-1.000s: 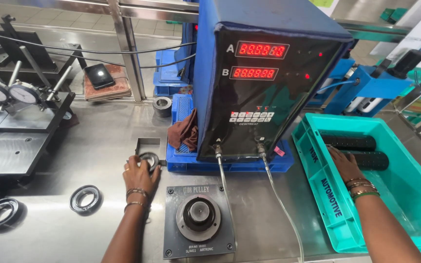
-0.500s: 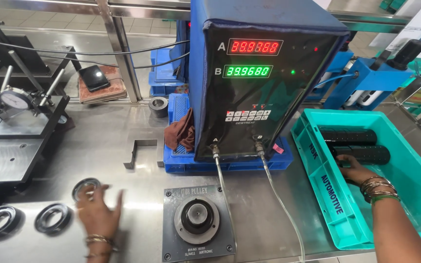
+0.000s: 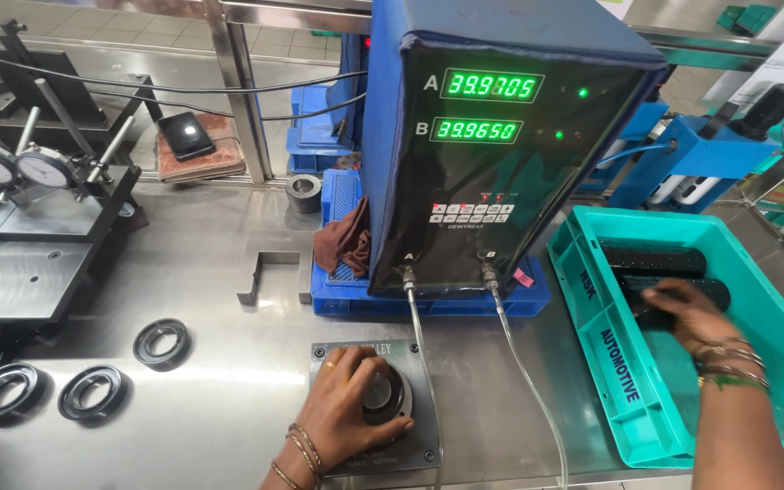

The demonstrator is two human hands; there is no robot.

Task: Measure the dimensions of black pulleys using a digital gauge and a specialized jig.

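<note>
My left hand (image 3: 348, 410) rests at the six o'clock edge of the view, fingers curled down over a dark ring-shaped part (image 3: 385, 396) seated on the round post of a square grey gauge block (image 3: 424, 445). The hand covers most of the ring, so I cannot tell whether I am pinching it or only pressing it down.

My right hand (image 3: 687, 313) is at four o'clock, reaching into a teal plastic bin (image 3: 623, 381). Its fingers are closed loosely around a stack of black rings (image 3: 653, 263) lying on its side, long axis running nine to three across the bin. A second stack lies just behind it, toward twelve. The motion blurs the fingers, so the grip is hard to judge.

From my left hand, the rings in the bin lie toward three o'clock, well apart; the right hand is much the nearer and is already touching them.

Two thin hoses (image 3: 421, 349) run from the gauge block up toward twelve o'clock into a tall dark readout box (image 3: 492, 163) with two rows of green digits, standing on a blue tray (image 3: 342, 290). At nine o'clock, loose black rings (image 3: 161, 342) lie flat on the steel table (image 3: 229, 399). Further out, at ten o'clock, two dial gauges (image 3: 13, 168) stand on a black fixture.
</note>
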